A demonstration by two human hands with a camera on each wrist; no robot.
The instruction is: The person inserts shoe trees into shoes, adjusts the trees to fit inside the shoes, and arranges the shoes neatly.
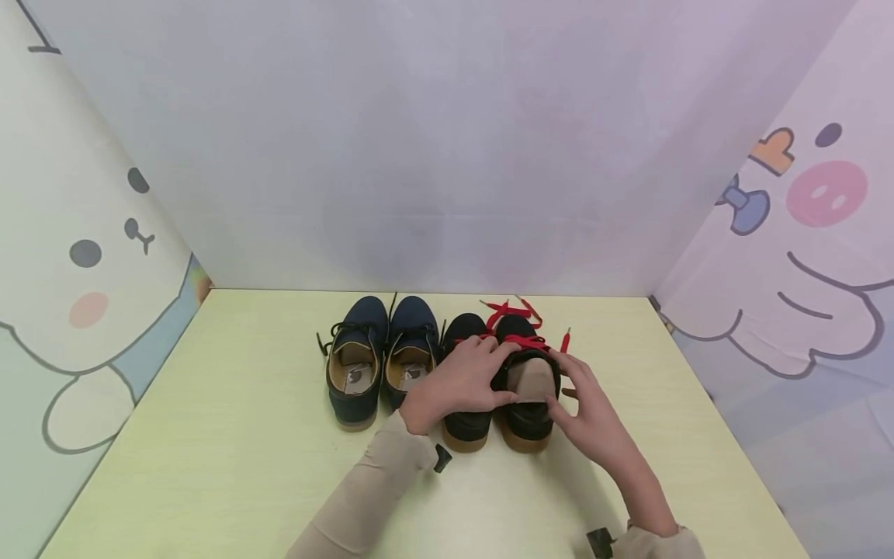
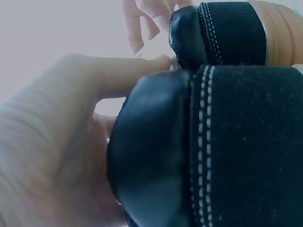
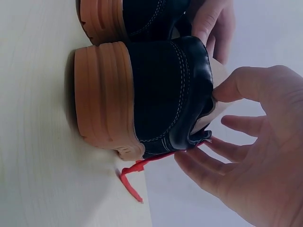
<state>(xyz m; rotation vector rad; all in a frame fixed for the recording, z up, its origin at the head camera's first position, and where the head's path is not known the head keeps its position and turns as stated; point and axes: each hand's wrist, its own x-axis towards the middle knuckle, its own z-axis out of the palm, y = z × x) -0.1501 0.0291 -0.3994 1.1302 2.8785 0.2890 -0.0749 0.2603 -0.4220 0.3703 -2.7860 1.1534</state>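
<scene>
A beige insole (image 1: 534, 379) shows in the opening of the rightmost black shoe (image 1: 527, 423), its heel end standing out above the collar. My left hand (image 1: 466, 378) reaches across the other black shoe (image 1: 466, 428), thumb straight at the insole's left edge and fingertips near the red laces (image 1: 525, 341). From the right side, my right hand (image 1: 590, 415) spreads its fingers around the opening. In the right wrist view, the right thumb (image 3: 232, 87) touches the rear collar beside the insole, and the other fingertips lie along the shoe's side near a red lace (image 3: 135, 179).
A pair of navy shoes, the left one (image 1: 355, 361) and the right one (image 1: 412, 341), stands just left of the black pair. All stand toward the back of a pale wooden table (image 1: 230, 435). Cloth walls with cartoon animals enclose the table's back and sides.
</scene>
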